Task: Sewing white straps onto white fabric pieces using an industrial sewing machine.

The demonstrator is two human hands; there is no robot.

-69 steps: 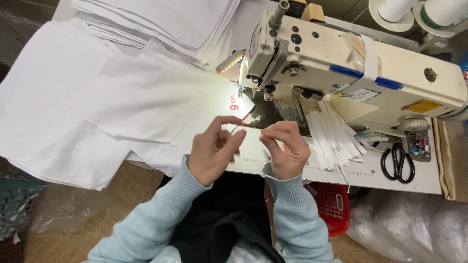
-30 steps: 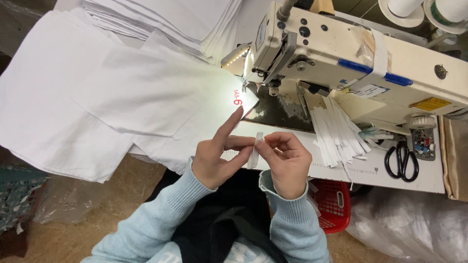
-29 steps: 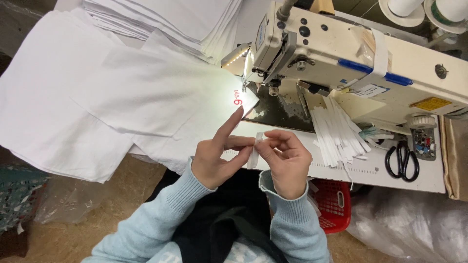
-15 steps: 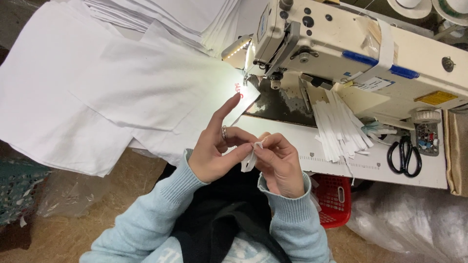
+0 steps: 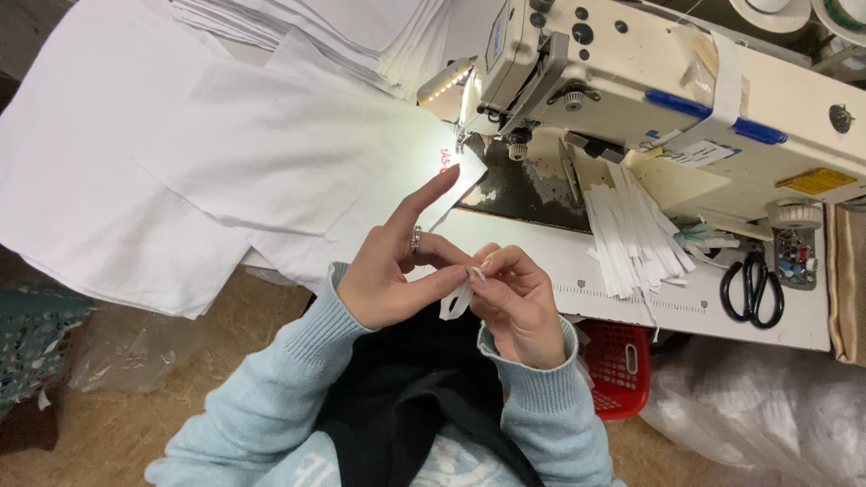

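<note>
1. The left hand [image 5: 392,280] and the right hand [image 5: 516,302] meet fingertip to fingertip just in front of the person's chest, both pinched on a small white fabric strip [image 5: 456,302].
2. The strip is folded into a loop that hangs down between the two hands, its top caught where the thumbs and fingers come together.
3. The left forefinger points up and away from the pinch, towards the lit needle area; a ring shows on one finger of that hand.
4. Both wrists come out of light blue knitted sleeves [image 5: 271,397], with dark cloth between them below the hands.
5. Just beyond the left fingertips lies a white fabric panel [image 5: 298,162], spread out to the left of the hands and brightly lit at its near corner.
6. Further beyond that, above the left hand, sits a stack of white fabric pieces [image 5: 334,27].
7. Straight ahead of the hands stands a cream industrial sewing machine [image 5: 667,81].
8. Beyond the right hand, a bundle of white strips [image 5: 631,234] lies on the machine table [image 5: 686,311].
9. Black-handled scissors [image 5: 753,289] lie to the right of that bundle, well apart from the right hand.
10. A red plastic basket [image 5: 618,365] sits under the table edge, just right of the right wrist.
</note>
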